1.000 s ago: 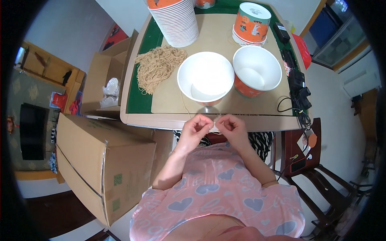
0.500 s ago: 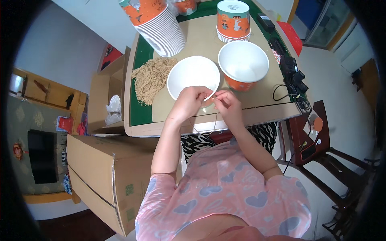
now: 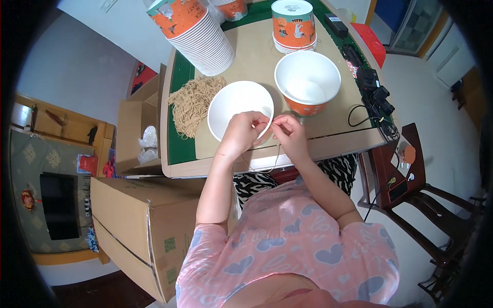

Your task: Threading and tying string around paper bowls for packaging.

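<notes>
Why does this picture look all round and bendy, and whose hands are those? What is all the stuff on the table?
A person wears a small camera on the head, looking down, and its wide lens bends straight edges near the rim. The left hand and right hand belong to that person, in a pink top. They meet at the rim of a white bowl and pinch a thin pale rubber band, which loops down over the table edge. On the table also lie a heap of rubber bands, a second open bowl with orange sides, and a tall stack of cups. A cardboard box stands on the floor.
</notes>
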